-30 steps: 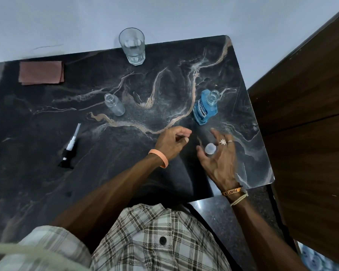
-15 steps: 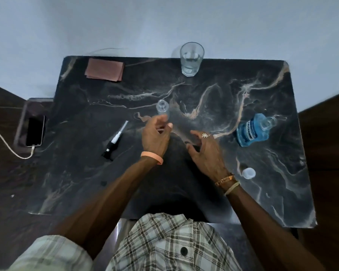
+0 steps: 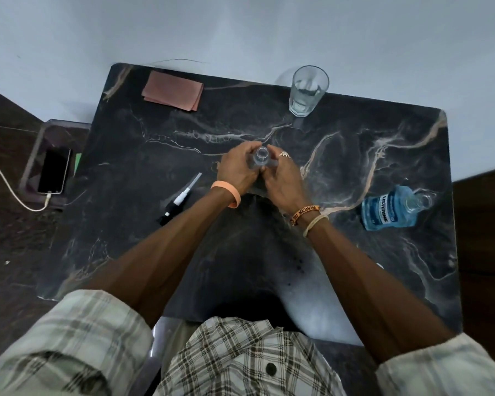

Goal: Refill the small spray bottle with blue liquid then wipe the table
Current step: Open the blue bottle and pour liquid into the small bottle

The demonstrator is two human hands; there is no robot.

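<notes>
The small clear spray bottle [image 3: 260, 157], open at the top, stands at the middle of the dark marble table [image 3: 355, 281]. My left hand [image 3: 236, 168] and my right hand [image 3: 283, 177] both wrap around it from either side. Its black-and-white pump head [image 3: 180, 200] lies on the table to the left of my left wrist. The bottle of blue liquid [image 3: 390, 211], uncapped, stands at the right side of the table. A folded pink cloth [image 3: 172, 90] lies at the far left corner.
A clear drinking glass [image 3: 307, 90] stands at the table's far edge. A phone [image 3: 53, 171] on a white charging cable lies on a low stand left of the table. Brown wood surfaces flank the table; a pale wall is behind.
My left hand reached the small bottle and closed on it, and my right hand came over from the right to grip it as well. My head turned left.
</notes>
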